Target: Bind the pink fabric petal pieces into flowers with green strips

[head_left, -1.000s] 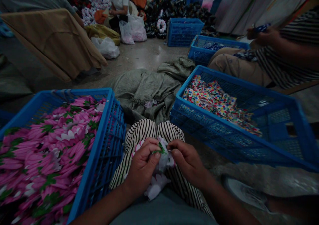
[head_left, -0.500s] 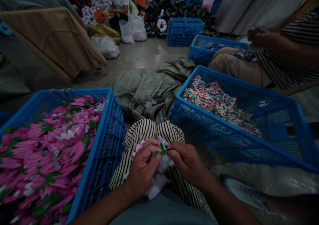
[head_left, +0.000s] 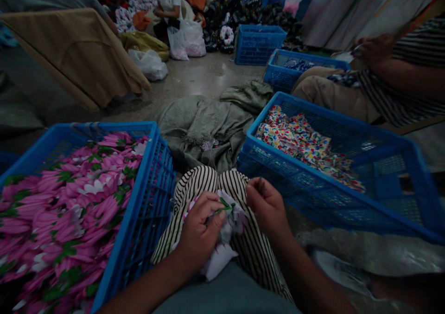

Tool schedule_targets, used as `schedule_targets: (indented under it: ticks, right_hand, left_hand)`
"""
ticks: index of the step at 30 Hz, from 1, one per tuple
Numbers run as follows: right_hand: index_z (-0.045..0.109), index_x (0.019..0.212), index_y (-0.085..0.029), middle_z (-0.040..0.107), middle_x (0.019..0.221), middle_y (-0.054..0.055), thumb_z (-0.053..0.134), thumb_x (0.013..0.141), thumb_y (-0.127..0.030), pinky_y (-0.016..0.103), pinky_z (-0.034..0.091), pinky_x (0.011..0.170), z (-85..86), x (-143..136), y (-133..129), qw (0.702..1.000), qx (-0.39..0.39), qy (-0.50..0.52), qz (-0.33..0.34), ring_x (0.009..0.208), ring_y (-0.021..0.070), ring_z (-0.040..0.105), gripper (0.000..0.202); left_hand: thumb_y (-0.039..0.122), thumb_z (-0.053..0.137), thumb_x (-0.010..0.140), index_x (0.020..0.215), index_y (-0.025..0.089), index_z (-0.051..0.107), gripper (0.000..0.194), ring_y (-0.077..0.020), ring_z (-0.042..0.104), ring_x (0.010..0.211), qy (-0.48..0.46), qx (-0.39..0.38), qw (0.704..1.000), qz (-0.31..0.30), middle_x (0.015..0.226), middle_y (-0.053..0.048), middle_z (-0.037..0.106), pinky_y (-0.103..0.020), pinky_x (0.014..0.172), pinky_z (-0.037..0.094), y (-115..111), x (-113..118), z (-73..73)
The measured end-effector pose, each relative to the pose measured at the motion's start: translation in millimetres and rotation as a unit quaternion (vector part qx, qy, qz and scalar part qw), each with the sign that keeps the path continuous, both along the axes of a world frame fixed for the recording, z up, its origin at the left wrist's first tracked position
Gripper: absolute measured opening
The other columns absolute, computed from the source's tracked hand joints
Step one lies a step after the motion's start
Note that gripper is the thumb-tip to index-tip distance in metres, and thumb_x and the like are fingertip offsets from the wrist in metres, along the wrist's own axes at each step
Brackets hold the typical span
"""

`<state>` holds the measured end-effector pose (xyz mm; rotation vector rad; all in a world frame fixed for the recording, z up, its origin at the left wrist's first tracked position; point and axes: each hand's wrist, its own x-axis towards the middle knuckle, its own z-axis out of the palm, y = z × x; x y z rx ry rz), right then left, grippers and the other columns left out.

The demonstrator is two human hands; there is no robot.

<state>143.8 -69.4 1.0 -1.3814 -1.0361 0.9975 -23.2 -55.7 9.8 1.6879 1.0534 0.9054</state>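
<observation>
Over the striped fabric (head_left: 198, 182) on my lap, my left hand (head_left: 203, 221) pinches the green part of a white and pink cloth piece (head_left: 238, 216). My right hand (head_left: 266, 205) is raised just right of that piece, apart from it, with fingers pressed together; what they hold, if anything, is too small to tell. Another pale cloth piece (head_left: 219, 260) lies below my left hand.
A blue crate (head_left: 153, 142) of pink and green cloth pieces stands at left, another crate (head_left: 368, 135) with colourful patterned fabric at right. Grey-green sacking (head_left: 205, 124) lies ahead. A person in stripes (head_left: 413, 73) sits at right; another person (head_left: 168, 3) sits further back.
My right hand has let go of the green part and moved right, away from the cloth piece. My left hand stays on it. The seated person's hands at right have risen slightly.
</observation>
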Motion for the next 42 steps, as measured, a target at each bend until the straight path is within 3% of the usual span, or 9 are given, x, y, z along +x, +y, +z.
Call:
schedule_targets:
  ticks: [2,7,18,21,24,27,32,38,42]
  right_hand:
    - [0.044,0.068,-0.019,0.032,0.05,-0.007,0.048,0.082,-0.034,0.019,0.024,0.039,-7.6,4,3,0.997,-0.02,0.07,-0.038,0.042,0.0071,0.027,0.021]
    - [0.052,0.08,-0.017,0.049,0.068,-0.003,0.062,0.068,-0.029,0.019,0.036,0.05,-10.1,-12,1,0.992,-0.039,0.085,0.089,0.057,0.0089,0.044,0.019]
    - [0.06,0.073,-0.014,0.054,0.056,-0.004,0.068,0.065,-0.03,0.018,0.031,0.042,-9.1,-4,3,0.943,-0.141,0.265,0.141,0.044,0.0061,0.043,0.02]
    - [0.061,0.073,-0.014,0.054,0.055,-0.004,0.071,0.063,-0.03,0.016,0.03,0.041,-7.8,-9,2,0.943,-0.143,0.266,0.141,0.043,0.0049,0.041,0.022]
    - [0.061,0.072,-0.013,0.054,0.056,-0.004,0.072,0.062,-0.03,0.016,0.029,0.041,-6.1,-11,3,0.947,-0.133,0.262,0.131,0.045,0.0043,0.041,0.022]
    - [0.061,0.072,-0.013,0.054,0.057,-0.004,0.071,0.063,-0.031,0.017,0.031,0.042,-4.4,-11,1,0.946,-0.141,0.26,0.134,0.046,0.0049,0.042,0.023]
    - [0.058,0.07,-0.014,0.054,0.057,-0.003,0.07,0.062,-0.035,0.018,0.032,0.043,-5.2,-13,4,0.955,-0.155,0.217,0.13,0.046,0.0065,0.042,0.026]
    - [0.05,0.071,-0.017,0.038,0.048,-0.008,0.062,0.073,-0.037,0.017,0.019,0.037,-14.8,12,9,0.984,-0.086,0.154,-0.01,0.039,0.005,0.027,0.023]
    - [0.052,0.081,-0.017,0.032,0.049,-0.008,0.052,0.078,-0.046,0.018,0.015,0.038,-20.5,16,-3,0.979,-0.058,0.187,0.063,0.04,0.0056,0.022,0.029]
  left_hand:
    - [0.023,0.054,0.077,0.083,0.019,0.061,0.01,-0.0194,0.052,0.091,-0.005,-0.008,1.0,0.0,0.094,-0.006,0.054,-0.03,0.08,0.04,1,-3,0.8]
    - [0.023,0.047,0.08,0.115,0.021,0.053,0.035,-0.0224,0.046,0.105,0.026,0.017,0.996,-0.086,0.112,-0.01,0.049,-0.034,0.089,0.038,2,-5,5.5]
    - [0.022,0.065,0.066,0.091,0.017,0.061,0.026,-0.0177,0.056,0.082,-0.011,-0.162,0.987,-0.006,0.089,-0.004,0.06,-0.027,0.071,0.043,19,-4,2.9]
    - [0.034,0.059,0.072,0.075,0.015,0.059,0.019,-0.0127,0.054,0.056,-0.133,-0.344,0.929,-0.018,0.064,-0.001,0.059,-0.023,0.053,0.042,18,2,0.6]
    - [0.043,0.054,0.074,0.072,0.015,0.057,0.028,-0.0097,0.048,0.043,-0.225,-0.445,0.865,0.054,0.053,0.002,0.056,-0.021,0.045,0.038,20,4,-3.6]
    - [0.049,0.054,0.073,0.071,0.015,0.058,0.034,-0.0091,0.05,0.045,-0.229,-0.398,0.882,0.102,0.058,0.001,0.059,-0.019,0.045,0.037,25,-1,-3.0]
    - [0.037,0.067,0.065,0.078,0.014,0.061,0.027,-0.0117,0.056,0.06,-0.102,-0.331,0.936,-0.065,0.072,-0.003,0.063,-0.019,0.052,0.041,24,-7,1.5]
    - [0.037,0.06,0.072,0.074,0.017,0.052,0.022,-0.0077,0.048,0.041,-0.19,-0.4,0.895,0.049,0.052,0.004,0.054,-0.016,0.039,0.035,14,-4,-8.4]
    - [0.031,0.062,0.072,0.078,0.017,0.052,0.018,-0.007,0.05,0.042,-0.275,-0.409,0.865,0.093,0.054,0.005,0.056,-0.016,0.041,0.038,14,0,-1.7]
